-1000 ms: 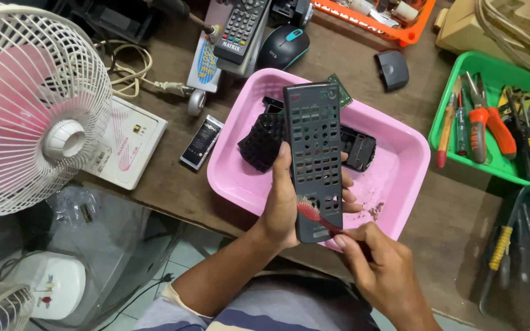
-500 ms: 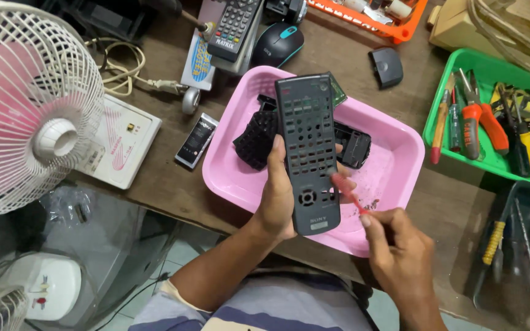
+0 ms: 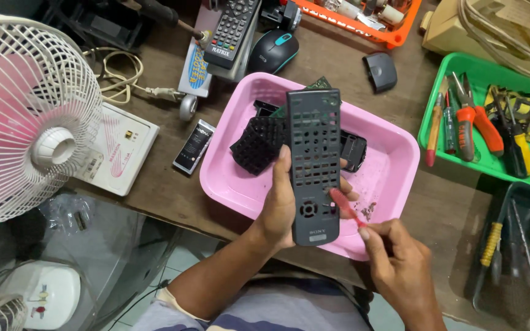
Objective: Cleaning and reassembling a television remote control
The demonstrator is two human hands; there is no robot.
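Head view: cluttered brown wooden workbench (image 3: 154, 184), pale tiled floor (image 3: 179, 260).

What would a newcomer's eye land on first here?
Probably the long dark remote casing, held upright at centre by the left hand over the pink tray, while the right hand puts a thin pink tool to its lower end. Next, the white fan at far left.

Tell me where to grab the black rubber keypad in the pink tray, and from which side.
Take the keypad by its left edge, coming from above on the tray's left: it leans tilted there, exposed, while its right edge hides behind the remote shell in the left hand.
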